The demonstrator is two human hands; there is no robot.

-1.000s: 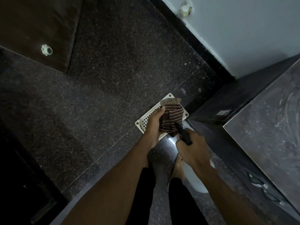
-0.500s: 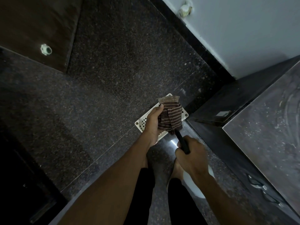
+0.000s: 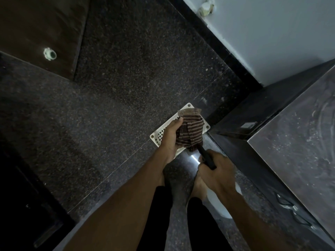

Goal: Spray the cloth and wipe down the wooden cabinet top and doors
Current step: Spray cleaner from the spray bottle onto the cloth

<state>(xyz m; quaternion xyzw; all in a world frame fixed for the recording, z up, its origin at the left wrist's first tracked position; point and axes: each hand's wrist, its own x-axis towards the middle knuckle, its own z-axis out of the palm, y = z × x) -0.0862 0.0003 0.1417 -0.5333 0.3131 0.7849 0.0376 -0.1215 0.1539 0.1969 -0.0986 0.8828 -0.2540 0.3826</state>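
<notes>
From the head camera, your left hand [image 3: 169, 140] is clenched around the bunched striped cloth [image 3: 190, 132], holding it out above the white floor grate [image 3: 159, 137]. Your right hand [image 3: 216, 171] grips the spray bottle [image 3: 220, 203], its black nozzle [image 3: 204, 154] almost touching the cloth's lower edge. Looks like the wetting step, so back the nozzle off a touch and turn the bundle between squeezes, so the mist spreads rather than soaking one fold. The dusty cabinet top [image 3: 299, 142] sits just to your right, unwiped by the look of it.
</notes>
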